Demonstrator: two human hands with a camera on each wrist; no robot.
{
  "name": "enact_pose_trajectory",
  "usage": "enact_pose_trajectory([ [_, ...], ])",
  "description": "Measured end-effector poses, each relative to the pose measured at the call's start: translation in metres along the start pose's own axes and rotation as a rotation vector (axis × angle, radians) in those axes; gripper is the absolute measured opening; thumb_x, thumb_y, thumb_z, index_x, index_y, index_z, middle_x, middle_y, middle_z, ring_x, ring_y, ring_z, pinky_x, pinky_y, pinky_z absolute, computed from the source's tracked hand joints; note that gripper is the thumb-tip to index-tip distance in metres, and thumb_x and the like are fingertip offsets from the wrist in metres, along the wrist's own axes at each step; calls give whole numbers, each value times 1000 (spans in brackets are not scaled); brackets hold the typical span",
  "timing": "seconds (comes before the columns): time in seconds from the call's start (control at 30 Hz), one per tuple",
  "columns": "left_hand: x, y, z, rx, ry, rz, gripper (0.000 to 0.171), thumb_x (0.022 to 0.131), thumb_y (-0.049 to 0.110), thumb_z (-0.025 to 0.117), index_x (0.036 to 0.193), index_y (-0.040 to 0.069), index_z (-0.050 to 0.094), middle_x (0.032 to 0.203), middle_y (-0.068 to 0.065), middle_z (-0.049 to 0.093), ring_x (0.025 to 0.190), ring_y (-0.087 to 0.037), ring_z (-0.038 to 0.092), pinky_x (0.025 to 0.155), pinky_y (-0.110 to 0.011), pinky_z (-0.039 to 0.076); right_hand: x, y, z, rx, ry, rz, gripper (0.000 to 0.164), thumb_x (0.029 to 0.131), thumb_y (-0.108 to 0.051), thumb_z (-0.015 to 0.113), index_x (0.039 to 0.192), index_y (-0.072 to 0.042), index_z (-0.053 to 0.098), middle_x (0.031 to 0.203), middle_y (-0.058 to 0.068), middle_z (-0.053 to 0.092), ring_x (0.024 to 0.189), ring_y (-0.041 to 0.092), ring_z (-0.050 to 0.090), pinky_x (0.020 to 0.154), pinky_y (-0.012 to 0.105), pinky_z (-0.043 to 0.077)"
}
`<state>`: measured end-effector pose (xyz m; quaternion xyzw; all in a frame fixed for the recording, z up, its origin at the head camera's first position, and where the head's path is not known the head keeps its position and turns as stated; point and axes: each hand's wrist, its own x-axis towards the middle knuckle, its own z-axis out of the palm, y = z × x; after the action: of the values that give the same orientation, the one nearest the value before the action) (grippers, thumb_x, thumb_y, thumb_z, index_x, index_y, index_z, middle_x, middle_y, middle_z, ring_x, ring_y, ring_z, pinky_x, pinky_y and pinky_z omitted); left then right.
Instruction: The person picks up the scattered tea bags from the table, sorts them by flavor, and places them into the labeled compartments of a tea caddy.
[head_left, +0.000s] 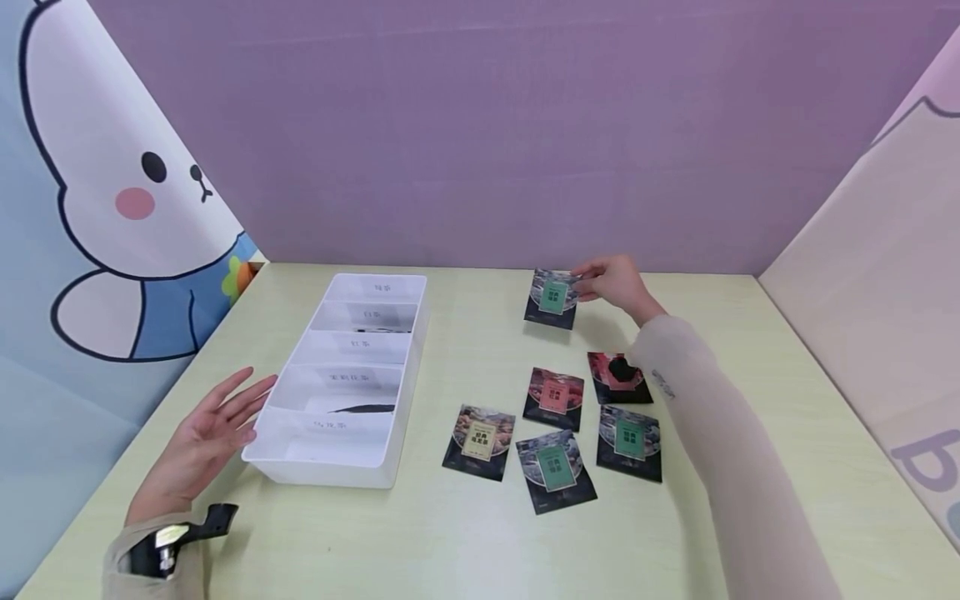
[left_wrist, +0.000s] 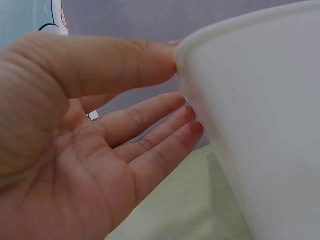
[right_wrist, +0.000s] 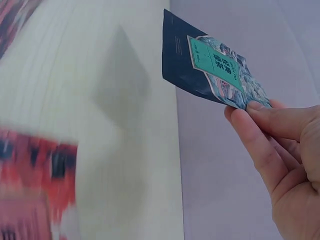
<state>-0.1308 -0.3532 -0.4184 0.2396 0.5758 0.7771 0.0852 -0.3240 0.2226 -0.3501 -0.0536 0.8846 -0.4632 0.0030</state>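
Observation:
My right hand (head_left: 617,286) pinches a tea sachet with a green label (head_left: 552,297) by its edge, raised off the far part of the table. In the right wrist view the thumb and fingers grip that sachet (right_wrist: 210,65) at one end, and its shadow falls on the table. My left hand (head_left: 206,437) touches the near left corner of a white divided box (head_left: 405,400), its fingers fairly straight. In the left wrist view the thumb and fingertips of the left hand (left_wrist: 115,130) meet the box's outer wall (left_wrist: 260,125). Dark sachet edges show in two compartments.
On the table (head_left: 360,542) lie two red-label sachets (head_left: 553,398) (head_left: 619,377), two green-label sachets (head_left: 556,471) (head_left: 629,442) and a cream-label sachet (head_left: 478,442). The right sleeve (head_left: 720,433) passes beside them. A purple backdrop (head_left: 525,125) stands behind the table.

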Motion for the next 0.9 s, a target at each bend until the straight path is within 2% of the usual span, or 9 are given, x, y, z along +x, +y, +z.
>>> enact_pose_trajectory([
  [0.27, -1, 1, 0, 0, -4, 1, 80, 91, -30, 33, 159, 12, 22, 151, 0, 47, 135, -9, 47, 103, -22, 43, 12, -26, 25, 147, 16, -1, 21, 90, 1, 71, 110, 6, 71, 96, 19, 71, 68, 15, 71, 74, 38, 60],
  [0.57, 3, -1, 0, 5, 5, -1, 79, 92, -28, 34, 159, 13, 23, 150, 1, 48, 133, -9, 49, 102, -22, 44, 20, -63, 61, 247, -4, -61, 16, 90, 2, 70, 105, 6, 73, 106, 22, 72, 68, 16, 71, 68, 31, 60],
  [0.73, 2, -3, -1, 12, -11, -8, 79, 92, -29, 33, 159, 13, 22, 151, 2, 48, 134, -8, 47, 103, -21, 43, 20, -78, 83, 288, -32, -83, 15, 91, 4, 68, 105, 7, 73, 106, 22, 71, 71, 16, 72, 71, 33, 60],
  [0.9, 0, -2, -3, 37, 8, -10, 79, 92, -28, 34, 159, 12, 20, 150, 3, 48, 134, -7, 48, 102, -21, 43, 22, -93, 105, 347, -38, -111, 16, 92, 4, 67, 106, 8, 73, 107, 22, 71, 73, 15, 71, 76, 36, 60],
])
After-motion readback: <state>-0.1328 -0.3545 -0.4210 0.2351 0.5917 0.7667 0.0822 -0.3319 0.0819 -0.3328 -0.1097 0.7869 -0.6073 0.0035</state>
